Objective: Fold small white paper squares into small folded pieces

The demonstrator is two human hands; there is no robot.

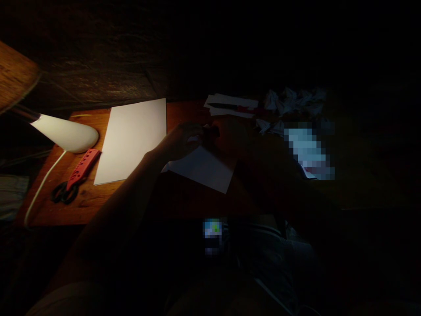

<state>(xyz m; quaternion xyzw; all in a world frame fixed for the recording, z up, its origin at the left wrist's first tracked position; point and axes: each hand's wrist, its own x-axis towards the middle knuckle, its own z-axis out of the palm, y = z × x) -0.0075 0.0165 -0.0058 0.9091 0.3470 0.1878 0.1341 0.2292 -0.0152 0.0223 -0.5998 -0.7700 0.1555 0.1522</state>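
A white sheet of paper (207,169) lies at an angle on the wooden table, its far end raised between my hands. My left hand (184,138) is closed on the sheet's far left part, fingers curled in. In shadow, my right hand (228,131) is bent over the far right part, its fingers closed near those of the left. Deep darkness hides most of the right fingers and the exact fold of the paper there.
White paper sheets (131,140) lie left, beside a lit lamp (69,134) and black-handled scissors (74,180) with a red cover. Paper strips (219,100) carry a dark, slim tool (226,106). Several folded paper pieces (289,103) lie behind a blurred bright screen (307,151).
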